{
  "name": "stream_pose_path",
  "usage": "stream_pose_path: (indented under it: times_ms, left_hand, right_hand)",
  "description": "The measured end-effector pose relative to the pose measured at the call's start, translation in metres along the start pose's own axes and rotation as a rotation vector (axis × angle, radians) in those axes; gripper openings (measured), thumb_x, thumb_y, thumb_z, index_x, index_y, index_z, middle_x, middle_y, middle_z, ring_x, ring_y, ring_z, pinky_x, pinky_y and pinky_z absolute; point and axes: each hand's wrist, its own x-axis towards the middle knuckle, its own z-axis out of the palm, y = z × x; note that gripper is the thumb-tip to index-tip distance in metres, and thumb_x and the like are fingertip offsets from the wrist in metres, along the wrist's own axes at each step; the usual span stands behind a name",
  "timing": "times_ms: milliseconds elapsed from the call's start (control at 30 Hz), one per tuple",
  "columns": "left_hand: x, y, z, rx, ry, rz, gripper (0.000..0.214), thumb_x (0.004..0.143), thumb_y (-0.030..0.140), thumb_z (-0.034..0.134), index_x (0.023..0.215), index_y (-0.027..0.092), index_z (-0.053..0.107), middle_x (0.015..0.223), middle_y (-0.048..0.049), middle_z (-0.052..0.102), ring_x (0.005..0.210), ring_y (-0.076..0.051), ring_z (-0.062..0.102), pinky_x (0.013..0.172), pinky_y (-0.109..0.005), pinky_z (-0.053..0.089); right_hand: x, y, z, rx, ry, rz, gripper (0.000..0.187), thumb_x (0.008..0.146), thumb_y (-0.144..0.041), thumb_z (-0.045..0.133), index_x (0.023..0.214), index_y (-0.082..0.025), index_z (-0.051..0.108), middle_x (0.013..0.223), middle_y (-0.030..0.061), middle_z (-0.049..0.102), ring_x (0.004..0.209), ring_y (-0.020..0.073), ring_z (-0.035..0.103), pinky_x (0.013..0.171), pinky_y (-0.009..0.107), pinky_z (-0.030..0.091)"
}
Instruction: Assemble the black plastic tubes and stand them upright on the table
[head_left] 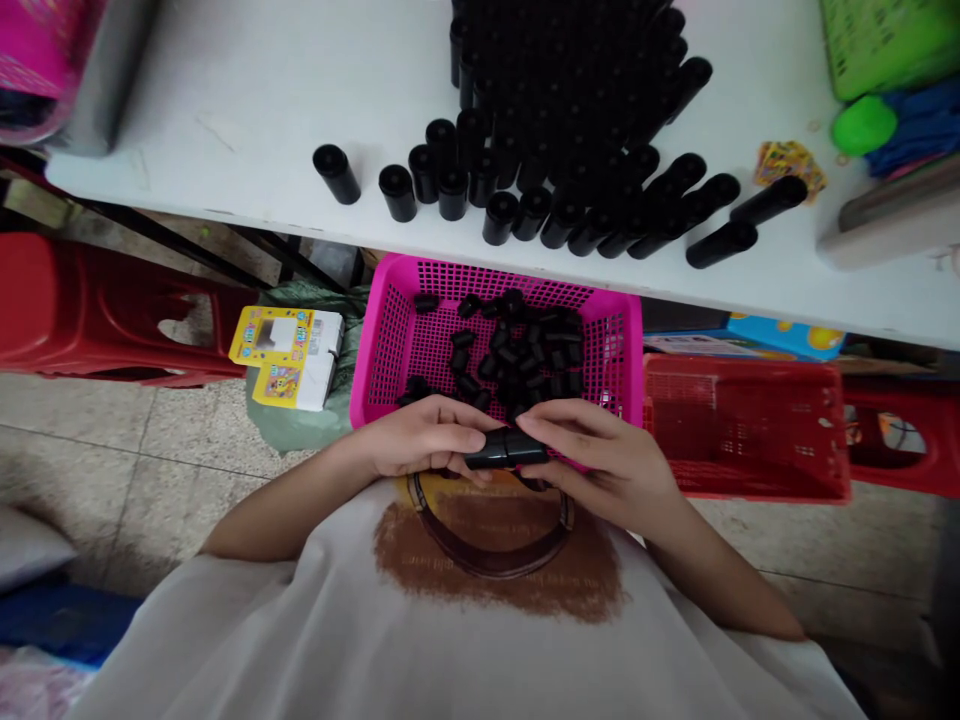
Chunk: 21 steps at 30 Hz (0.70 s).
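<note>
At the near edge of the basket (634, 365), left hand (420, 438) and right hand (616, 458) clasp a tube (507, 449) by its ends (partly hidden); standing tubes (555, 110) merge darkly, cut off above

the black tube (507, 450) looks like glossy plastic.

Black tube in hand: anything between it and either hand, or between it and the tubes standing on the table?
Nothing visible separates the left hand or right hand from the black tube. The pink basket and the front edge of the table lie between it and the standing tubes.
</note>
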Motion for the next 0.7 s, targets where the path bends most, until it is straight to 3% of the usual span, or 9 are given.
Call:
stream_pose_path:
  times_ms: [67,167,267,333,400,467,533,600,700]
  left_hand:
    - [0.003,-0.004,-0.001,0.035,0.009,0.024,0.052,0.077,0.043,0.095,0.118,0.015,0.080,0.098,-0.0089,0.083,0.085,-0.019,0.081,0.088,-0.032,0.066]
    - [0.006,-0.011,-0.002,0.079,0.010,0.074,0.077,0.079,0.053,0.093,0.143,0.021,0.064,0.097,-0.0072,0.082,0.095,-0.023,0.082,0.093,-0.037,0.065]
    - [0.004,-0.006,-0.003,0.299,0.085,0.216,0.086,0.087,0.066,0.080,0.156,0.025,0.046,0.121,-0.0144,0.079,0.101,-0.025,0.082,0.090,-0.037,0.066]
    - [-0.004,0.007,-0.006,0.612,0.275,0.395,0.069,0.097,0.064,0.067,0.152,0.026,0.048,0.143,-0.0167,0.070,0.105,-0.023,0.080,0.087,-0.033,0.065]
    - [-0.017,0.025,-0.009,0.981,0.562,0.552,0.046,0.105,0.052,0.058,0.143,0.025,0.058,0.146,-0.0127,0.069,0.111,-0.022,0.077,0.093,-0.033,0.063]
    - [-0.031,0.044,-0.012,1.294,0.862,0.586,0.033,0.106,0.035,0.052,0.135,0.024,0.065,0.136,-0.0086,0.074,0.117,-0.022,0.074,0.103,-0.036,0.059]
    - [-0.043,0.058,-0.014,1.486,1.074,0.530,0.035,0.104,0.023,0.049,0.134,0.024,0.068,0.128,-0.0066,0.078,0.114,-0.024,0.074,0.104,-0.039,0.058]
    - [-0.050,0.066,-0.014,1.562,1.132,0.471,0.038,0.103,0.019,0.048,0.134,0.025,0.069,0.121,-0.0053,0.080,0.100,-0.024,0.075,0.095,-0.039,0.059]
    - [-0.050,0.069,-0.013,1.576,1.044,0.409,0.036,0.103,0.023,0.049,0.133,0.025,0.070,0.115,-0.0033,0.081,0.086,-0.021,0.074,0.088,-0.037,0.059]
  right_hand:
    - [-0.001,0.003,0.010,-0.054,-0.029,-0.033,0.067,0.105,-0.020,0.065,0.166,-0.038,0.043,0.135,0.0109,0.066,0.117,0.0216,0.072,0.091,0.032,0.068]
    - [-0.003,0.005,0.021,-0.136,-0.002,-0.053,0.067,0.104,-0.019,0.065,0.166,-0.033,0.044,0.136,0.0135,0.064,0.123,0.0259,0.068,0.098,0.040,0.066]
    - [-0.001,0.010,0.013,-0.186,0.076,0.000,0.067,0.103,-0.010,0.059,0.162,-0.040,0.048,0.127,0.0082,0.067,0.114,0.0238,0.070,0.091,0.039,0.068]
    - [0.000,0.022,-0.008,-0.379,0.230,0.064,0.069,0.102,-0.008,0.057,0.159,-0.045,0.052,0.124,0.0068,0.067,0.110,0.0253,0.069,0.088,0.042,0.066]
    - [-0.002,0.043,-0.038,-0.724,0.458,0.138,0.065,0.098,-0.010,0.064,0.154,-0.043,0.059,0.122,0.0088,0.068,0.111,0.0312,0.067,0.093,0.053,0.061]
    - [-0.009,0.074,-0.071,-1.002,0.627,0.203,0.054,0.095,-0.011,0.064,0.146,-0.030,0.068,0.125,0.0150,0.068,0.113,0.0368,0.064,0.094,0.060,0.056]
    - [-0.018,0.108,-0.101,-1.118,0.692,0.243,0.045,0.092,-0.014,0.065,0.135,-0.020,0.074,0.120,0.0183,0.067,0.109,0.0368,0.063,0.094,0.061,0.053]
    - [-0.025,0.138,-0.124,-1.130,0.658,0.363,0.042,0.091,-0.013,0.065,0.131,-0.018,0.075,0.121,0.0202,0.065,0.113,0.0370,0.061,0.099,0.061,0.049]
    - [-0.025,0.164,-0.143,-1.101,0.599,0.429,0.041,0.089,-0.014,0.069,0.130,-0.018,0.074,0.122,0.0205,0.066,0.120,0.0377,0.059,0.101,0.060,0.049]
